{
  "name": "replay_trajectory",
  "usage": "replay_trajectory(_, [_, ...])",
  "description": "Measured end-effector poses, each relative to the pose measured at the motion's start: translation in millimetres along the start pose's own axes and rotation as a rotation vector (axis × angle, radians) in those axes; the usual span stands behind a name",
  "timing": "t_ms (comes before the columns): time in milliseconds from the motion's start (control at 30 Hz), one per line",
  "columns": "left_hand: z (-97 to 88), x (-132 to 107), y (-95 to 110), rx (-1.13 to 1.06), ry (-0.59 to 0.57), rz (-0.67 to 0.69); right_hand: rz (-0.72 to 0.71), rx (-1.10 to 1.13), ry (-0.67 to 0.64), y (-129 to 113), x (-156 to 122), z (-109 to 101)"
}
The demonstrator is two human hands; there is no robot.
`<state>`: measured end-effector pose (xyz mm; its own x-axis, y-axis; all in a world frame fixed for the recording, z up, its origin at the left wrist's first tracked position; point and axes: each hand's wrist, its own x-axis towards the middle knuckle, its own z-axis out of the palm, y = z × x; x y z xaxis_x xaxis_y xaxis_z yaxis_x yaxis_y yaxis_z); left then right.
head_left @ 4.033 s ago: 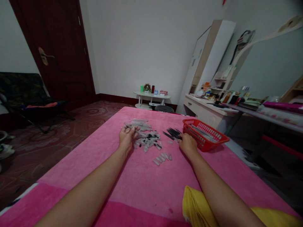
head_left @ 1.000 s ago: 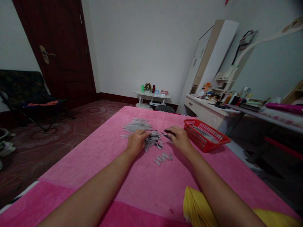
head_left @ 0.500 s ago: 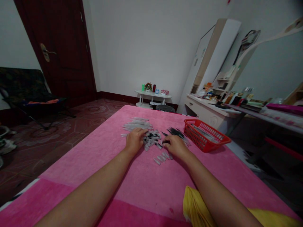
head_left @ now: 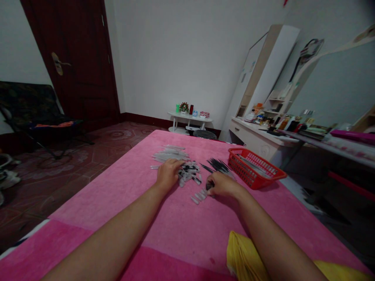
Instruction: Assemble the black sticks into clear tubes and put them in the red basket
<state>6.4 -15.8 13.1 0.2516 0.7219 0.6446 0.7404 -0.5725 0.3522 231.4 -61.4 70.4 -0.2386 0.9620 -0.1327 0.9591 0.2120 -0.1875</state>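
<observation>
My left hand [head_left: 169, 171] lies against the left side of a heap of small clear and black pen caps [head_left: 189, 172], its fingers loosely apart and partly hidden by the hand's back. A short piece, seemingly a pen cap, shows dark between the pinched fingers of my right hand [head_left: 222, 184]. Just left of those fingertips, several clear caps [head_left: 199, 196] lie side by side in a slanting row. Beyond my left hand is a stack of clear pen barrels [head_left: 170, 153]. Thin dark pen pieces [head_left: 218, 164] with pointed ends lie beyond my right hand.
A red plastic basket [head_left: 254, 168] holding long thin pieces stands on the right of the pink cloth [head_left: 181, 230]. Yellow fabric [head_left: 246, 253] lies under my right forearm. Farther back are a white side table [head_left: 190, 116], a dresser [head_left: 254, 136] and a folding chair [head_left: 32, 109].
My right hand has moved from the heap's right edge slightly right and nearer to me, to the end of the cap row. My left hand stays by the heap.
</observation>
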Motion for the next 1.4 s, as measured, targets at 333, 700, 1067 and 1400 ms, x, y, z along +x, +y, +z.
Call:
replay_trajectory(333, [1.9, -0.7, 2.0, -0.008, -0.016, 0.012, 0.013, 0.164, 0.055, 8.6, 9.8, 8.4])
replay_trajectory(700, [4.2, -1.0, 2.4, -0.02, -0.042, 0.054, -0.075, 0.383, 0.433, 17.6, 28.4, 19.4])
replay_trajectory(1067, [3.2, -1.3, 3.1, 0.01, -0.058, 0.073, 0.01, 0.233, 0.452, 21.4, 28.2, 23.1])
replay_trajectory(1400, [4.7, -1.5, 3.8, 0.039, -0.077, 0.079, -0.006, -0.015, 0.444, 6.3, 21.4, 34.7])
